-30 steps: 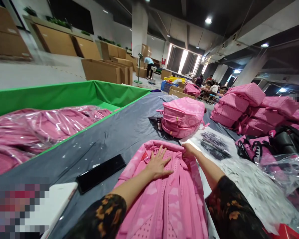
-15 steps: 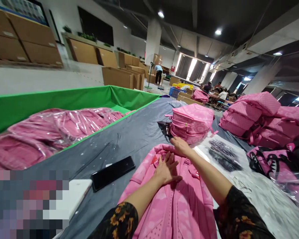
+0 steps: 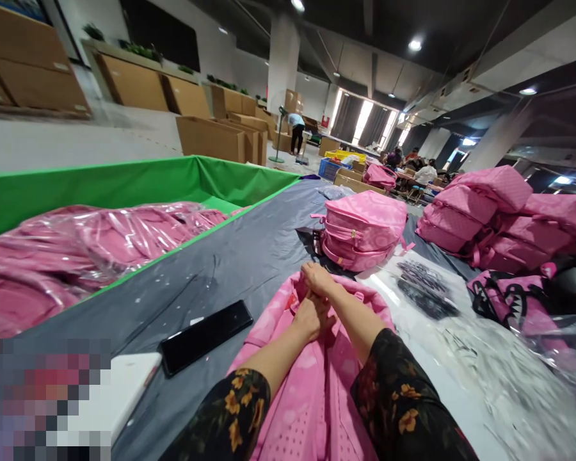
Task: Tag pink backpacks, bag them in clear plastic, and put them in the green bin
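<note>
A pink backpack (image 3: 288, 422) lies in front of me, straps and padded back facing up. At its top end my two hands are close together, the right partly over the left. My left hand (image 3: 312, 315) is closed on the material at the upper middle, its fingertips partly hidden. My right hand (image 3: 317, 279) curls its fingers at the top edge of the same bag; exactly which part it grips is covered. Just beyond stands another pink backpack (image 3: 365, 221), with a black strap and buckle on its left.
A black phone (image 3: 206, 336) and a white object (image 3: 129, 390) lie on the grey cloth (image 3: 192, 282) to the left. Behind them, a green-sided bin (image 3: 148, 179) holds plastic-wrapped pink bags. At right are clear plastic bags (image 3: 504, 371) and piled pink backpacks (image 3: 480, 198).
My left hand has gone from spread flat on the backpack to closed on it. My right hand has moved left, beside the left one. The bag's top has bunched up.
</note>
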